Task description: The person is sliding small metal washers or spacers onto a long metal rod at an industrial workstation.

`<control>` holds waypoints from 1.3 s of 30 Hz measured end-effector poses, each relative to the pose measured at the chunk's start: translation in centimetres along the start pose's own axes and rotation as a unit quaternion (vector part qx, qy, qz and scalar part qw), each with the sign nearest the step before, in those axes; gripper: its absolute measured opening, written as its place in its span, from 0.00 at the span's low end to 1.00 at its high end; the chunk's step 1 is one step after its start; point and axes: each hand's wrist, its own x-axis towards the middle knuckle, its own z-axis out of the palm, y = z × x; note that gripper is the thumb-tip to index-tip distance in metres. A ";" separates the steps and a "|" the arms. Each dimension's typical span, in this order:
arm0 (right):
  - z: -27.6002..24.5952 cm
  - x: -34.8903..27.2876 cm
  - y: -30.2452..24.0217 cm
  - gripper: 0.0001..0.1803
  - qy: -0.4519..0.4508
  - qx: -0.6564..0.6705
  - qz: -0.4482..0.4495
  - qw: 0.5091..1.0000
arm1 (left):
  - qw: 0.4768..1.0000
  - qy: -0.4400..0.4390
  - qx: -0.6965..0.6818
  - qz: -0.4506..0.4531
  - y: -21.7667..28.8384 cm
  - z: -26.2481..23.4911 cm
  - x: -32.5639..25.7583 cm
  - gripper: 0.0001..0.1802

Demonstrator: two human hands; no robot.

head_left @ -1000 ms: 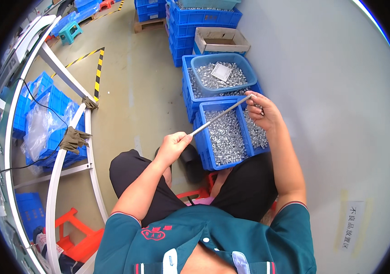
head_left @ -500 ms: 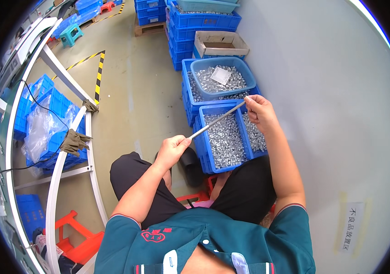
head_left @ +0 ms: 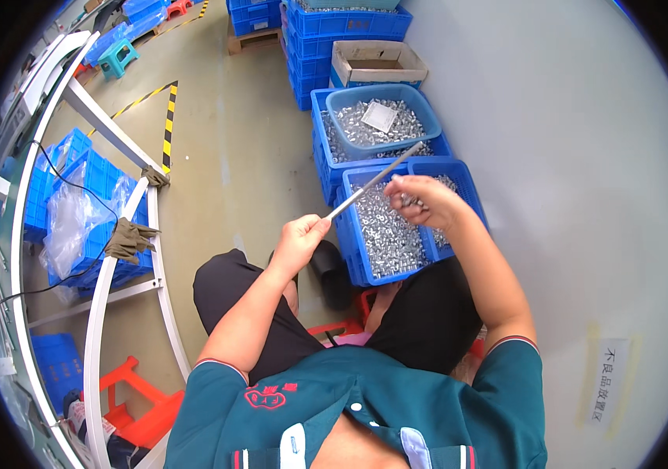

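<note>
Room: workshop with a grey concrete floor (head_left: 240, 156), a pale wall on the right and a white metal frame (head_left: 99, 289) on the left.
Left hand: left hand (head_left: 299, 238) is closed in a fist around the lower end of a thin metal rod (head_left: 373, 181), which slants up and to the right.
Right hand: right hand (head_left: 420, 199) is curled, fingers pinched on small metal parts just beside the rod's upper half; how many it holds I cannot tell.
Rod: sits between the two hands, above the near crate; it looks stiff, light and smooth, so probably slippery. The lower end, in a full fist, seems the safest hold.
Small parts: shiny and loose, likely light singly but easy to drop; a fingertip pinch suits them.
Near crate: blue crate (head_left: 357, 258) full of small metal parts, under the right hand and in front of the knees.
Farther out: blue basin (head_left: 428, 117) of the same parts resting on a second crate, then a cardboard box (head_left: 342, 59) and stacked blue crates (head_left: 349, 23).
Left side: clear plastic bag (head_left: 76, 223) in blue crates under the frame, and an orange stool (head_left: 138, 406) low down.
</note>
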 end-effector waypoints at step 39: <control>-4.8 0.0 -1.4 0.13 0.037 0.230 -0.114 0.966 | 0.999 -0.032 0.028 -0.005 -0.4 -0.2 -0.6 0.19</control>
